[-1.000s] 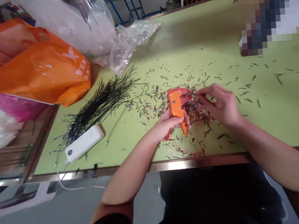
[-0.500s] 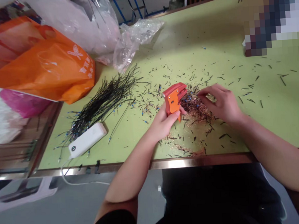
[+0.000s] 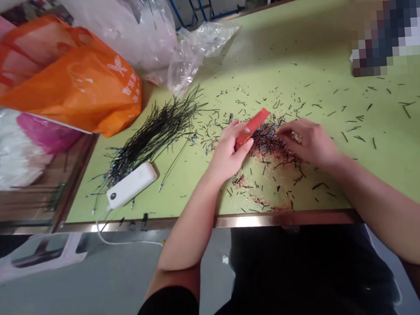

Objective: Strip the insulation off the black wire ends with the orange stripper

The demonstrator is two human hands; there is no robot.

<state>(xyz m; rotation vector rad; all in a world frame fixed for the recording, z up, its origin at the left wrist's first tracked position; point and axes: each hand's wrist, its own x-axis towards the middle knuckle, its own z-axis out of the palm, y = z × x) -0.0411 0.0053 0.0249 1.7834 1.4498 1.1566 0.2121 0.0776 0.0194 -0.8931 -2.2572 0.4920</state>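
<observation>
My left hand (image 3: 229, 151) is wrapped round a red-and-orange wire stripper (image 3: 254, 127), now turned so that mostly its red top edge shows. Just to the right, my right hand (image 3: 311, 143) has thumb and forefinger pinched together over the heap. Whatever sits between those fingertips is too small to make out. Under and between both hands lies a heap of wire scraps (image 3: 272, 148), black bits mixed with copper strands and blue pieces. A bundle of long black wires (image 3: 154, 132) with blue ends lies left of my left hand.
A white power bank (image 3: 133, 184) with a white cable lies near the front edge. An orange bag (image 3: 71, 81) and clear plastic bags (image 3: 191, 53) stand at the back left. Cut bits are strewn over the green table (image 3: 387, 174). A blurred-out shape covers the far right corner.
The wire stripper has rolled in my left hand, from showing its orange side to its red top edge. The right hand keeps its pinch. The whole view has shifted slightly.
</observation>
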